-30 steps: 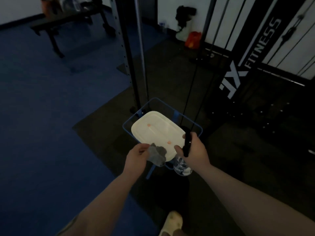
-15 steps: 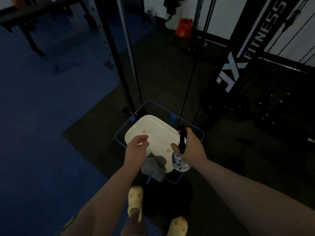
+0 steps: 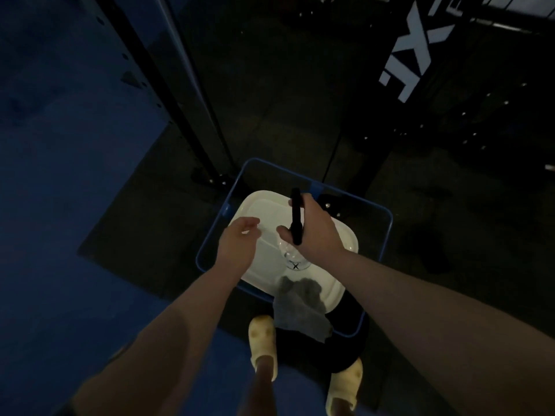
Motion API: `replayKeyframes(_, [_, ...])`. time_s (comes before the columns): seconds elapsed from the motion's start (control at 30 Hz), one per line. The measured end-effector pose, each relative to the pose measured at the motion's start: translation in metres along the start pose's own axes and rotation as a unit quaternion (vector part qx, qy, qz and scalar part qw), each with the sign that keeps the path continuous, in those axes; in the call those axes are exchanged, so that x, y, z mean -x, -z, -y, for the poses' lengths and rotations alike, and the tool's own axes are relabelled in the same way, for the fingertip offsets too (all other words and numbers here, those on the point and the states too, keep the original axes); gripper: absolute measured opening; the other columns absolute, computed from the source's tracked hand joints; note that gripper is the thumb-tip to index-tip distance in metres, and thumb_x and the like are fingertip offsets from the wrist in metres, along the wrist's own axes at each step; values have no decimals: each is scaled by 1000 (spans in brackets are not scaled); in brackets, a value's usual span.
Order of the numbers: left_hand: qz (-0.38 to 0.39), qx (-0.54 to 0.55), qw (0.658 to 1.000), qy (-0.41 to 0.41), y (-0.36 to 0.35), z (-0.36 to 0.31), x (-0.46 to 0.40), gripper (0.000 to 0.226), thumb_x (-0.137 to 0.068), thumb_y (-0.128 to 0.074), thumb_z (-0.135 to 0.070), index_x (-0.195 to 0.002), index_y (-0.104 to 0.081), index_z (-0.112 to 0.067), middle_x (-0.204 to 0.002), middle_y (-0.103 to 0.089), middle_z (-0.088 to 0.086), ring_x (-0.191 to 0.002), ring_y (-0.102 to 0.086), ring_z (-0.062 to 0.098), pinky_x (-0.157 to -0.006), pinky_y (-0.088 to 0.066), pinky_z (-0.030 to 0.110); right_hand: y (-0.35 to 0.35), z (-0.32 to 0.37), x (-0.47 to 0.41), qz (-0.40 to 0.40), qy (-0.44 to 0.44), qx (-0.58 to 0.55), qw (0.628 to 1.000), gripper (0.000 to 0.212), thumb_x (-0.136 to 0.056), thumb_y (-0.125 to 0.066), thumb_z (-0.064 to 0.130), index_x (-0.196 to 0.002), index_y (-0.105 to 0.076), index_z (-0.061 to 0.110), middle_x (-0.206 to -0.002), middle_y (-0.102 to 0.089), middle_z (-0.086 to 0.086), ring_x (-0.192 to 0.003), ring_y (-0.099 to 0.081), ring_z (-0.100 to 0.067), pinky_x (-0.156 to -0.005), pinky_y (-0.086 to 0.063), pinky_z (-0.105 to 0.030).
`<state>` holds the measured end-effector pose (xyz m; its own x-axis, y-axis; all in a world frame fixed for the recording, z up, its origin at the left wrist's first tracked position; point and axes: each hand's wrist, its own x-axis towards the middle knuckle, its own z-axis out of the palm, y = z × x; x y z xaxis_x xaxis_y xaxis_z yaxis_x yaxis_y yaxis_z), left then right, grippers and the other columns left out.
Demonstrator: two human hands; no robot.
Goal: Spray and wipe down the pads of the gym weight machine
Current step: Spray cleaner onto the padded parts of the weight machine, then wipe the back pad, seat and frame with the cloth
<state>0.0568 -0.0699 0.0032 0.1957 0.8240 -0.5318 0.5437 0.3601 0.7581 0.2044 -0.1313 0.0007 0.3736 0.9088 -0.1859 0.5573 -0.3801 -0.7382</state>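
Not much lettering to read in this dim corner. On the black upright panel of the weight machine (image 3: 420, 49) at the top right, large white slanted letters show, with "X" clear and what looks like an "F" below it; the rest of the wording runs off the top edge. On the clear spray bottle (image 3: 292, 259) there is a small black "X" mark on its lower body. No other lettering or numbers can be made out.
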Motion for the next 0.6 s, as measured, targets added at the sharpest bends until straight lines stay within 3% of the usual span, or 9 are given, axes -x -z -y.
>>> replayKeyframes(0.13, [10,-7,1000,5,8,11,-38,24,-91,-52,-6,-107,-63,-20,-116,-59,1,-106,-53,16,-89,-40,28,-23,4,-38,0,12,4,1000,54,-82,-75,27,-125,-48,9,-120,-58,-8,-111,-55,-25,-89,-39,-32])
replayKeyframes(0.27, [18,-7,1000,-7,11,18,-57,26,-91,-51,-4,-111,-64,-14,-111,-59,-1,-103,-53,14,-88,-40,25,-41,6,-66,-46,12,-27,999,55,-78,-80,27,-120,-51,8,-115,-59,-6,-107,-57,-23,-91,-42,-34])
replayKeyframes(0.43, [33,16,999,-10,1,37,-57,19,-90,-56,-5,-97,-63,-21,-102,-59,-3,-100,-55,14,-86,-38,25,-68,-9,-69,-59,-2,-53,997,68,-71,-86,35,-124,-51,10,-118,-59,-5,-107,-57,-19,-86,-43,-27])
replayKeyframes(0.53, [35,8,999,-9,-5,51,-53,19,-92,-56,-7,-107,-64,-15,-103,-61,-6,-98,-55,8,-80,-39,14,-71,-13,-66,-73,-8,-66,995,77,-68,-87,38,-130,-49,12,-124,-58,-2,-109,-52,-10,-86,-36,-18])
replayKeyframes(0.6, [40,-2,999,7,-7,59,-51,22,-92,-55,-7,-111,-64,-15,-107,-62,-5,-95,-55,5,-69,-38,5,-70,-15,-64,-75,-12,-63,995,82,-67,-88,38,-134,-46,12,-130,-56,-2,-117,-51,-14,-92,-35,-19])
